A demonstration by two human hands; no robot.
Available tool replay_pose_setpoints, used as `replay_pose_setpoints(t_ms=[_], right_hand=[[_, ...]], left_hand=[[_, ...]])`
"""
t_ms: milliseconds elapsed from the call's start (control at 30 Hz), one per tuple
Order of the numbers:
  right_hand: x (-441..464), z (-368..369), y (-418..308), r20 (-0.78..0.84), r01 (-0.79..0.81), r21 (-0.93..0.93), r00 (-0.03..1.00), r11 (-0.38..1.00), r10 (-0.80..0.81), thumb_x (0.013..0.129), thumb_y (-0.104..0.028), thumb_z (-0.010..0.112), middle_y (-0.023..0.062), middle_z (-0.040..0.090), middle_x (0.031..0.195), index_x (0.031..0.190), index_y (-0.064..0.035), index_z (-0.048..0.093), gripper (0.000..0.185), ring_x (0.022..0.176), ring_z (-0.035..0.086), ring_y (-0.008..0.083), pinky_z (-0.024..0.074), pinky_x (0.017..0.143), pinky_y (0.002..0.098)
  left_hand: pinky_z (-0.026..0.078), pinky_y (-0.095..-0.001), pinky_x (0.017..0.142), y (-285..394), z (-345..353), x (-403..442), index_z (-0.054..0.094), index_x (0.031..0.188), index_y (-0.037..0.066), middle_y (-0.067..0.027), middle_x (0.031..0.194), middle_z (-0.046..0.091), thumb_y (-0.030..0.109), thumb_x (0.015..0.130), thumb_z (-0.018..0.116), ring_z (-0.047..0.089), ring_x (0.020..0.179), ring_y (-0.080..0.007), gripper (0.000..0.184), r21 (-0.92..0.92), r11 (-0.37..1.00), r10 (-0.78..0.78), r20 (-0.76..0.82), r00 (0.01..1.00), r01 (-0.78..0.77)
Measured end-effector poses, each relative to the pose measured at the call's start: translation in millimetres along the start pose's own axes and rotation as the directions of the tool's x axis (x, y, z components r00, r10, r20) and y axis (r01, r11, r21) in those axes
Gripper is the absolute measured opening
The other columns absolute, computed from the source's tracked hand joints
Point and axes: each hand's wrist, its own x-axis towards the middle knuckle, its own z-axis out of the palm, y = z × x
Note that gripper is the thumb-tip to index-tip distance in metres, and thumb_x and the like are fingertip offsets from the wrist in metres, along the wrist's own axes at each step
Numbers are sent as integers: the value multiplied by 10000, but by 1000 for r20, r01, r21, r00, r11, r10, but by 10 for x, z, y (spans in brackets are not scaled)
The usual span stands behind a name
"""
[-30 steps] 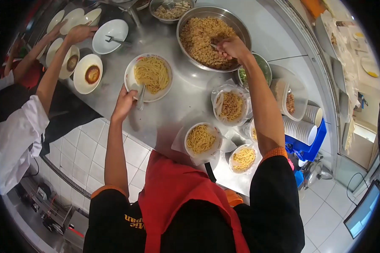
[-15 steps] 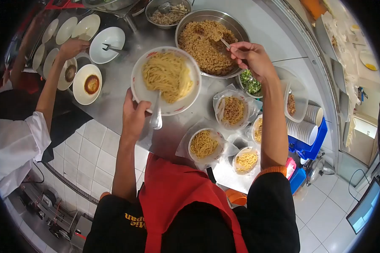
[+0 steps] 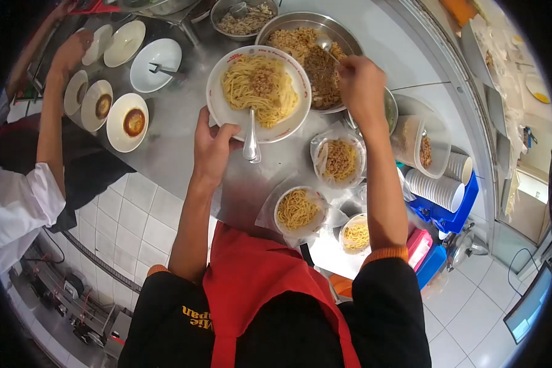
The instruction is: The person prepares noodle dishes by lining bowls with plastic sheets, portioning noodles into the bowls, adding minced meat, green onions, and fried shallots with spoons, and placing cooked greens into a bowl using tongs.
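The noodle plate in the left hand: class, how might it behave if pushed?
The plate seems stiff: it looks unbent though the left hand grips one edge. Its noodles, loosely tangled, would probably slide if tilted. The cutlery, its handle jutting over the edge, might swing or fall if bumped.

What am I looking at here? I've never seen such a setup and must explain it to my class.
There is no machine: a person works bare-handed, seen by a camera worn on their head, looking forward and down. The left hand holds a white bowl of noodles, with a spoon resting in it. The right hand holds a second spoon over a large metal bowl of crumbly brown food. On the metal table are smaller noodle portions and, at the left, sauce bowls. A co-worker's hand is there too.
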Motion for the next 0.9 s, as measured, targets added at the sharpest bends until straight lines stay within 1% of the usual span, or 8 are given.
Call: replay_pose_setpoints(t_ms=[67, 133, 333, 400, 433, 733, 833, 900], right_hand=[[128, 297, 242, 319, -7, -280, 942, 960, 100, 717, -28, 618, 261, 630, 846, 811, 20, 676, 120, 763, 648, 370, 525, 677, 428], [110, 678, 298, 359, -129, -346, 897, 930, 258, 728, -50, 596, 290, 618, 810, 756, 18, 679, 111, 798, 641, 391, 528, 741, 428], [125, 851, 521, 610, -263, 49, 772, 964, 180, 763, -93, 615, 137, 640, 674, 864, 65, 670, 195, 599, 621, 212, 488, 523, 309], [187, 730, 570, 735, -761, 226, 543, 607, 406, 822, -46, 569, 82, 612, 667, 895, 58, 665, 159, 547, 531, 111, 413, 461, 238], [184, 609, 530, 747, -795, 280, 532, 538, 398, 858, 4, 542, 65, 606, 704, 918, 64, 647, 135, 531, 467, 76, 357, 439, 203], [231, -269, 319, 615, -715, 503, 691, 486, 380, 820, 47, 559, 72, 609, 703, 900, 71, 634, 113, 550, 492, 81, 359, 435, 199], [173, -392, 53, 586, -648, 525, 745, 551, 318, 804, 32, 577, 63, 631, 715, 878, 52, 652, 107, 560, 516, 96, 404, 462, 239], [51, -320, -160, 418, -327, 486, 902, 811, 113, 801, -9, 648, 53, 629, 747, 876, 13, 670, 81, 614, 558, 115, 435, 533, 236]], left_hand=[[563, -290, 667, -7, -22, -12, 365, 1249, -7, -148, 1042, 569, 57, 771, 540, 615, 886, -209, 513, -28, 999, 24, -35, 999, -25], [565, -294, 666, 24, -30, -65, 373, 1241, -3, -145, 1045, 567, 58, 770, 542, 617, 880, -207, 504, -27, 999, 27, -57, 998, -29], [576, -310, 671, 65, -259, -110, 386, 1224, 4, -143, 1048, 568, 48, 772, 544, 626, 864, -205, 481, 3, 1000, 13, -90, 996, -12], [577, -310, 671, 117, -242, -76, 386, 1221, 1, -143, 1041, 571, 45, 772, 544, 627, 863, -202, 478, -12, 999, 29, -83, 996, -30], [577, -309, 668, 137, -242, -73, 385, 1221, 0, -147, 1031, 575, 45, 772, 544, 630, 852, -202, 479, 7, 999, 35, -84, 996, -35], [565, -314, 681, 190, -2, 94, 368, 1232, -19, -166, 994, 597, 67, 768, 561, 646, 800, -220, 510, 18, 999, 32, -24, 999, -31], [563, -317, 677, 162, 126, 137, 356, 1239, -25, -170, 980, 601, 74, 767, 566, 649, 782, -227, 526, -2, 1000, 13, 5, 1000, -13], [563, -318, 675, 149, 202, 143, 336, 1259, -21, -180, 975, 598, 77, 769, 564, 650, 774, -234, 549, -16, 1000, -1, 31, 1000, 1]])
